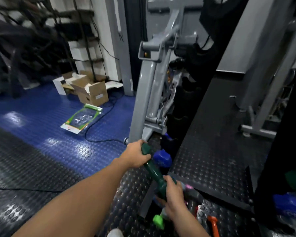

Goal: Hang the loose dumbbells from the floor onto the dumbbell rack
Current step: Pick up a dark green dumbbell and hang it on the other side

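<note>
Both hands hold one dark green dumbbell (154, 170), tilted and lifted off the floor (41, 151). The left hand (137, 155) grips its upper end, fingers curled round the head; the right hand (173, 194) grips its lower end. Just beside the green one, a blue dumbbell (161, 159) sits at the foot of the black dumbbell rack (183, 100). Below the right hand lie a bright green dumbbell (158, 220) and an orange dumbbell (213, 223) on the studded floor. An open cardboard box (91, 92) stands well apart on the blue flooring.
</note>
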`<state>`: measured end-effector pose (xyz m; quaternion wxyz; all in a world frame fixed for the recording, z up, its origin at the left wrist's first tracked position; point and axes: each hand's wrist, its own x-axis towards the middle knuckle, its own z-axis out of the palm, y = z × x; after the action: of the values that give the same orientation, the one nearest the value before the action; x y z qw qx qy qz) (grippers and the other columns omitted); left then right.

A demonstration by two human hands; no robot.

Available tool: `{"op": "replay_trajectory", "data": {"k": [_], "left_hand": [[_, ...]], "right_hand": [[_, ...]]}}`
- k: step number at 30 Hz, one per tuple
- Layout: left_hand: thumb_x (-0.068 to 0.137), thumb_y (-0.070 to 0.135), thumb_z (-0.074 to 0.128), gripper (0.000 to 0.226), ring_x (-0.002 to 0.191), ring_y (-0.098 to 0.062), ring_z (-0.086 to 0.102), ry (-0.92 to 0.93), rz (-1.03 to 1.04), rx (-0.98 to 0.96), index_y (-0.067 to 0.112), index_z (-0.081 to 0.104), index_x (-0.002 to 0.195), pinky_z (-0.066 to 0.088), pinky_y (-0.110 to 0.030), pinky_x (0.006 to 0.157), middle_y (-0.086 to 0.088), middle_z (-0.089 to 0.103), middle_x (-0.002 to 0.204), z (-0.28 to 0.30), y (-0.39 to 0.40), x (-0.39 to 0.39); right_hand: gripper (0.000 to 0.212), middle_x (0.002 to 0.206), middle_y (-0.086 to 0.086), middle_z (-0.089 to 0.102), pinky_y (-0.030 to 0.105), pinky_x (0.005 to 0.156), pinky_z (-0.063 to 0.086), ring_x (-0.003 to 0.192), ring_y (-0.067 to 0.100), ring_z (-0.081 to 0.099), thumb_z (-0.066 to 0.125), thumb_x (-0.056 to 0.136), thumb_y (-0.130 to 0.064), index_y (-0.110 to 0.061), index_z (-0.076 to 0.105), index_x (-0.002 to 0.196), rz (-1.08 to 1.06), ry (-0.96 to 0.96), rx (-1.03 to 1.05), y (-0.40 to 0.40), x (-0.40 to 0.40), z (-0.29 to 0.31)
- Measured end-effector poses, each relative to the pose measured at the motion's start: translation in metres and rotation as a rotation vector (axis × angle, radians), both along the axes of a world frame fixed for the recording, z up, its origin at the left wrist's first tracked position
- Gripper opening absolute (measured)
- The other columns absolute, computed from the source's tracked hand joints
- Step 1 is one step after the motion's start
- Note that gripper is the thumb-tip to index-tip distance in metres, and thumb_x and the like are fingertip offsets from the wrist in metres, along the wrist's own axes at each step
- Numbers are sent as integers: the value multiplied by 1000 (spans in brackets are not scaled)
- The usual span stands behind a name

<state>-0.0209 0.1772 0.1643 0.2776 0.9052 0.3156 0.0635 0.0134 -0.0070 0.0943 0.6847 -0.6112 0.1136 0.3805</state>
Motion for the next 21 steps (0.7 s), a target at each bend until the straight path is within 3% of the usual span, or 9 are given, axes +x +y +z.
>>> {"op": "replay_trajectory", "data": {"k": [3,5,8,14,17,19,21], "left_hand": [[79,44,74,56,109,-29,62,-23,-48,43,17,53,124,52,-36,89,-9,66,117,38,18,26],[82,46,74,53,106,-26,63,-26,-93,49,16,55,122,50,-32,84,-6,65,116,56,28,45],[85,53,70,53,104,-26,63,-38,-124,32,15,62,120,50,-33,84,-7,67,113,75,47,74],[95,44,29,50,101,-31,54,-24,-136,-35,11,66,105,40,-35,84,-17,64,121,94,69,141],[101,29,29,40,96,-30,52,7,-144,-37,5,61,104,41,-37,85,-20,62,121,83,83,170],[102,19,34,33,102,-34,55,-5,-155,-90,3,62,113,44,-41,90,-22,61,122,79,86,184],[102,11,38,31,110,-38,56,-22,-142,-159,6,63,120,44,-44,97,-23,60,125,71,88,203]], "right_hand": [[28,105,21,67,40,59,56,82,35,67,66,94,-29,-13,54,113,-51,25,61,19,14,32],[39,113,23,66,36,53,55,87,36,67,68,90,-32,-10,55,120,-77,63,122,30,23,45],[48,118,24,65,39,56,58,94,35,65,69,84,-29,-4,61,124,-57,96,215,49,36,57],[24,101,22,63,41,58,61,89,32,62,62,95,-13,5,66,110,-82,140,354,79,62,82],[12,105,18,66,46,69,62,81,30,69,62,98,-16,-4,64,98,-85,160,352,89,72,88],[14,106,13,69,42,55,59,65,27,75,63,98,-22,-9,64,99,-70,167,333,91,78,91],[19,111,16,70,42,54,59,76,31,77,66,97,-25,-7,65,101,-93,174,339,96,82,91]]}}
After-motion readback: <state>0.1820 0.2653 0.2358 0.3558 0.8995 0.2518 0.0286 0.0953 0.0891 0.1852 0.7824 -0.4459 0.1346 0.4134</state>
